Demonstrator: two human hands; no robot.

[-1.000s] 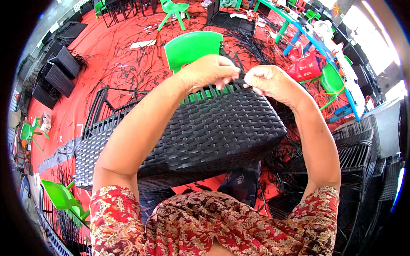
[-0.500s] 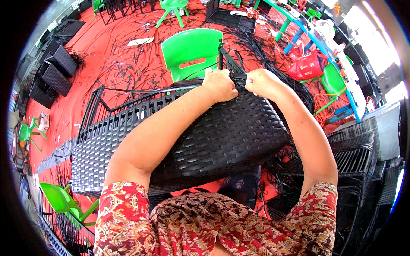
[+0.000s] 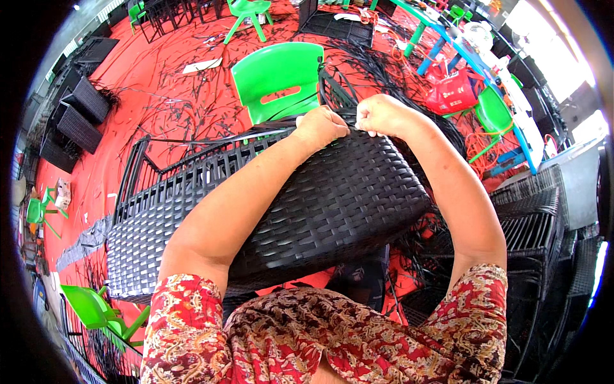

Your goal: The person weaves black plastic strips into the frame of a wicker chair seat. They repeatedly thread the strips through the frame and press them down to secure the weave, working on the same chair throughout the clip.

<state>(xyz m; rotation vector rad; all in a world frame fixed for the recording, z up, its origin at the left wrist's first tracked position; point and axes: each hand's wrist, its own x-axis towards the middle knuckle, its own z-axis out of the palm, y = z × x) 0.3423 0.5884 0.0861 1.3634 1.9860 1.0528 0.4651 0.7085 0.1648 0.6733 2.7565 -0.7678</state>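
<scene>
Across my lap lies a black woven furniture piece (image 3: pixel 332 192), its flat strips plaited tightly on the near side and loosely toward the open frame at the far left. At its far edge my left hand (image 3: pixel 322 126) is closed, fingers curled and pressed on the weave, pinching a black plastic strip. Close to its right, my right hand (image 3: pixel 384 116) is also closed, thumb and fingertips pinched on a strip at the same edge. Most of what lies inside the fingers is hidden. Loose black strips (image 3: pixel 339 89) rise behind the hands.
A green plastic chair (image 3: pixel 278 80) stands just beyond the weave. Scattered black strips cover the red floor (image 3: pixel 160 96). At the right are a red bag (image 3: pixel 451 93), a blue-legged table (image 3: pixel 524 137) and more black woven furniture (image 3: pixel 524 224). Another green chair (image 3: pixel 89 307) is at the near left.
My right hand has turned slightly and its fingertips now show pinched together at the edge. Both hands stay close together on the weave. The whole view has shifted a little.
</scene>
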